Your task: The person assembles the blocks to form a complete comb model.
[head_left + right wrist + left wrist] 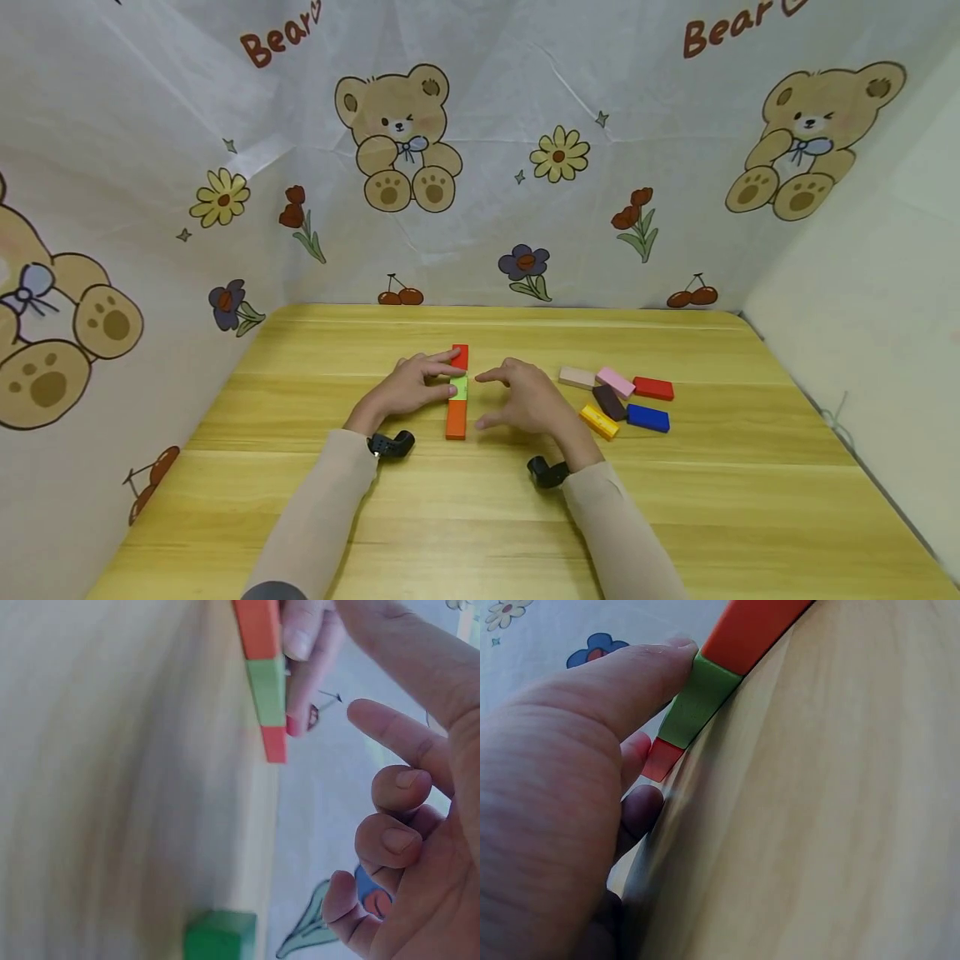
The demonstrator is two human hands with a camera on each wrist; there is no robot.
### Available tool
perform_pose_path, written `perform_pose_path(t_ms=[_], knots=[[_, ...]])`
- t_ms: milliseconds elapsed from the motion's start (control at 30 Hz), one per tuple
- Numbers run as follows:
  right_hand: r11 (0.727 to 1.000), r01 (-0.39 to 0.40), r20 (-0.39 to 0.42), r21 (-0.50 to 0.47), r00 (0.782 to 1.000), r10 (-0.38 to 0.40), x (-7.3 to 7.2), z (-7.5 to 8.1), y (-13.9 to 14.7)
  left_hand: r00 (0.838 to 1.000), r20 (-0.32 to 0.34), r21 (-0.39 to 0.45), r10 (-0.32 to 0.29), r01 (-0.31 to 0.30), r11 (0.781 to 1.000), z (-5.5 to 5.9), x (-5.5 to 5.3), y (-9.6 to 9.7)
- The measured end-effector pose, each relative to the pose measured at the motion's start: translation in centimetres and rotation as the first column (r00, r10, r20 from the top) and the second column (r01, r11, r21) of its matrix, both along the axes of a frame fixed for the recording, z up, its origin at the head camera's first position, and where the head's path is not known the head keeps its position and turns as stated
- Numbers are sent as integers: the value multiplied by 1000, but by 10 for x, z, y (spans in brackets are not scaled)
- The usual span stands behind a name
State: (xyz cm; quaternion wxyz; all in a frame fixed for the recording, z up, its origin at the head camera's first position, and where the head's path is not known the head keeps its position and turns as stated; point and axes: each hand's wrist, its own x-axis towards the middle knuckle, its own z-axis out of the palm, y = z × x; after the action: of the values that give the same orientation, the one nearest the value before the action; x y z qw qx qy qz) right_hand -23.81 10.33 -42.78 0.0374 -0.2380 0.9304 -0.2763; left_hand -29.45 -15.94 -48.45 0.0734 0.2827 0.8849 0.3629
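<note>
while the left fingers touch a row of blocks, the right hand waits just apart

as i read it on my feeds, the left hand [408, 386] has its fingers extended and loose, its thumb touching the light green block [462, 388] and its other fingertips reaching over beside the red block [461, 356]; it clasps nothing. the right hand [528, 400] is just to the right of the light green block, released, with thumb and index finger spread apart and the other fingers loosely curled.

i take the light green block as my marker: the red block adjoins its far end, and the orange block [456, 422] its near end, all three lying in one line. in the right wrist view i also see a dark green block [219, 937], apart to its right.

well to the right of my marker lies a cluster: a beige block [577, 377], a pink block [615, 382], a second red block [653, 388], a dark brown block [608, 402], a yellow block [599, 422] and a blue block [648, 418]. beyond it, past the wooden table [480, 517], hangs a bear-print cloth [495, 92].
</note>
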Motion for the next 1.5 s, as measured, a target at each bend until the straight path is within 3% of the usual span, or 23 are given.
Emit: perform_pose_path(t_ms=[167,333,433,867,1333,1500], knots=[[994,34,-29,-104,999,-37,2,8,9,1000,4,-6,2,-2,1000,0,-1,-1],[979,50,-155,-198,985,-82,6,16,20,1000,15,2,2,-2,1000,1,-2,-2],[973,67,-189,-223,976,-111,9,18,28,1000,13,4,5,-5,1000,1,-2,-2],[970,127,-128,-208,980,-155,13,11,62,1000,-13,3,-16,16,1000,2,1,-1],[965,142,-18,-222,989,-149,9,0,92,1000,-8,8,-12,12,1000,2,1,-1],[964,120,35,-239,993,-114,10,-5,97,1000,-9,18,-11,11,1000,0,3,0]])
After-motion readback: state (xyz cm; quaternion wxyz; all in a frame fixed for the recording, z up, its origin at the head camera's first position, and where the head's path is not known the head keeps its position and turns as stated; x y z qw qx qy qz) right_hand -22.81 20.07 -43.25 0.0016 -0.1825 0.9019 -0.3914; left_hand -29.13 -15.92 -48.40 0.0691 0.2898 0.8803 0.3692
